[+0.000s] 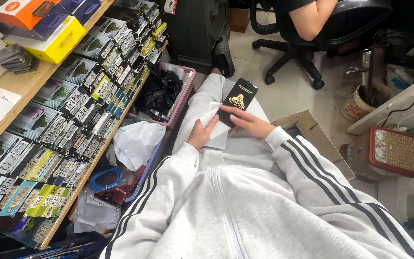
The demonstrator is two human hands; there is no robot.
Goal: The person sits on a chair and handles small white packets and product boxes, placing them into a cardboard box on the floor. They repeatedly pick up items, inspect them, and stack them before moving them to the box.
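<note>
Black flat package (237, 98) rests on lap, lower end under right hand (247, 123); fingers lie flat, pressed together across it. Left hand (201, 133), just left of package, pinches white paper sleeve (215, 129), sleeve partly hidden beneath package. Shelf (49, 76) well left of package, boxes cut off at edge.

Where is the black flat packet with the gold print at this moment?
In the head view, the black packet lies on the person's lap at the picture's centre, under the right hand, beside the white sheet held by the left hand.
</note>
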